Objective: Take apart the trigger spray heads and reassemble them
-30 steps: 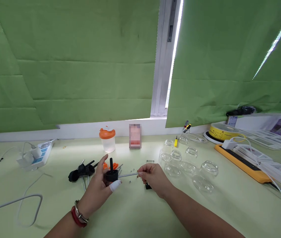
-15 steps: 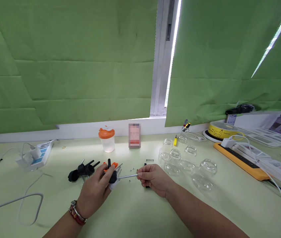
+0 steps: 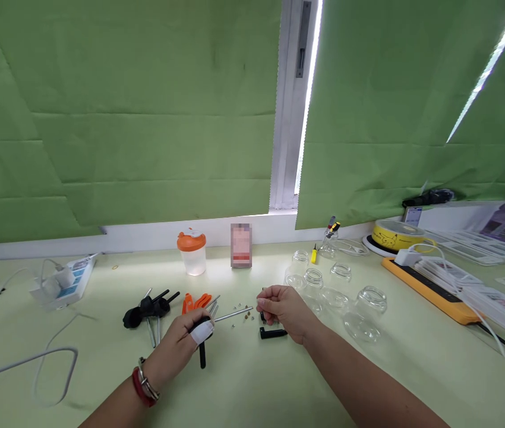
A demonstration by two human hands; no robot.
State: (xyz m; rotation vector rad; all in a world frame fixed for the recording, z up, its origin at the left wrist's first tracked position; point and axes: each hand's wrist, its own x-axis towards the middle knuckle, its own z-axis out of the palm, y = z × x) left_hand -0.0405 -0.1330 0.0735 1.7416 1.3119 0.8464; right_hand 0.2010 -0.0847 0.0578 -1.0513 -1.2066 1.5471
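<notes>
One metal rod (image 3: 233, 314) projects rightward from a black fitting (image 3: 202, 355), both on the near side of the orange-lidded cup (image 3: 192, 255). Left hand (image 3: 181, 340): fingers curled firmly around the fitting, thumb covered by a white wrap (image 3: 202, 332) — a grip that presumably steadies the fitting and leaves the rod's far end exposed. Right hand (image 3: 287, 309), nearer than the cup and to its right: thumb and forefinger nearly together just beside the rod's tip; whether they pinch a small piece cannot be told. Small loose pieces (image 3: 246, 315) and orange plastic parts (image 3: 196, 302) lie in front of the cup, likely for easy reach. Containers: the cup is lidded, its translucent body not revealing any contents. To its right stand several clear jars (image 3: 365, 324), contents not discernible — except a rear jar (image 3: 330, 245), which appears to hold screwdrivers (image 3: 334, 227).
</notes>
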